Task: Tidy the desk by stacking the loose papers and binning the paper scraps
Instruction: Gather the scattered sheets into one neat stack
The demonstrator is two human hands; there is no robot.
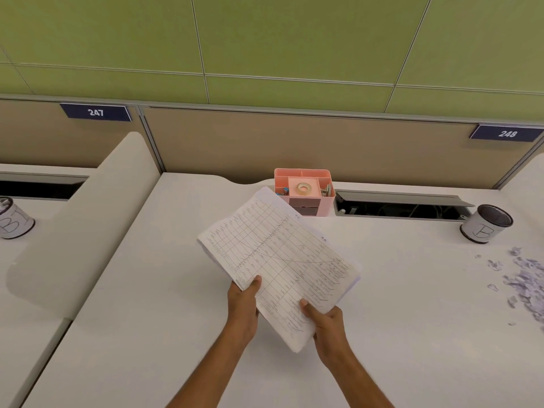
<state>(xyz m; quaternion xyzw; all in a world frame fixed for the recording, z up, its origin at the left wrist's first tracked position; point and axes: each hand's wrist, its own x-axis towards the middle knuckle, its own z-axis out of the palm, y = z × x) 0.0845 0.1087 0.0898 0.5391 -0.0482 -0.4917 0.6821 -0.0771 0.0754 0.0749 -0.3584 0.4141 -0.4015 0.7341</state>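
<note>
Both hands, left hand and right hand, are pinching the white gridded paper stack in front of the pink plastic desk organiser, so I'd be tapping its edges square on the white worktop before laying it flat.

One head view — forward and down, close over the desk

A dark blue plate on the partition reads "247"; another plate reads "248". The cup far right of the fingers bears a handwritten "B"; the left-edge cup shows "BI". The held papers' table print is illegible.
</note>
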